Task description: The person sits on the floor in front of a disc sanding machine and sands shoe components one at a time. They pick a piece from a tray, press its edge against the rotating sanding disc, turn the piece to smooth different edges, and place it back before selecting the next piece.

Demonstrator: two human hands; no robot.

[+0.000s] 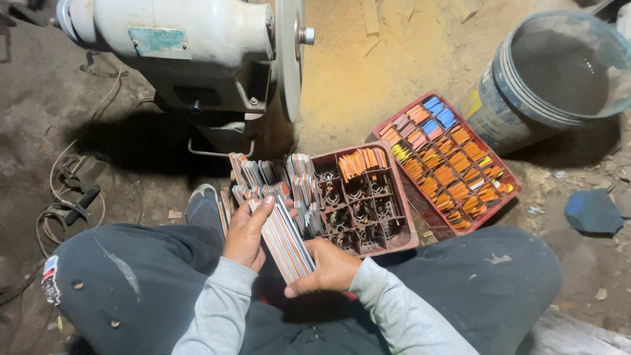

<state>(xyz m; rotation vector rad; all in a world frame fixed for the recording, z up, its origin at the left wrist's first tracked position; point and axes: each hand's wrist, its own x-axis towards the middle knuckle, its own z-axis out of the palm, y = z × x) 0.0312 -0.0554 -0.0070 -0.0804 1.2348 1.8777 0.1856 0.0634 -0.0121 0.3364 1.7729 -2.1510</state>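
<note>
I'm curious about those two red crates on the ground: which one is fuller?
The far red crate, next to the grey bucket, is fuller: coloured pieces fill nearly all its cells. The near red crate, by the right hand, shows mostly bare cells.

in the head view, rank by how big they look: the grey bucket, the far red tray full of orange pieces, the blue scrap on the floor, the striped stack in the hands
1. grey bucket and far red tray: look alike, so unranked.
2. striped stack, held by the left hand and right hand; nearest the camera, so its rank is unsure.
3. blue scrap.
</note>
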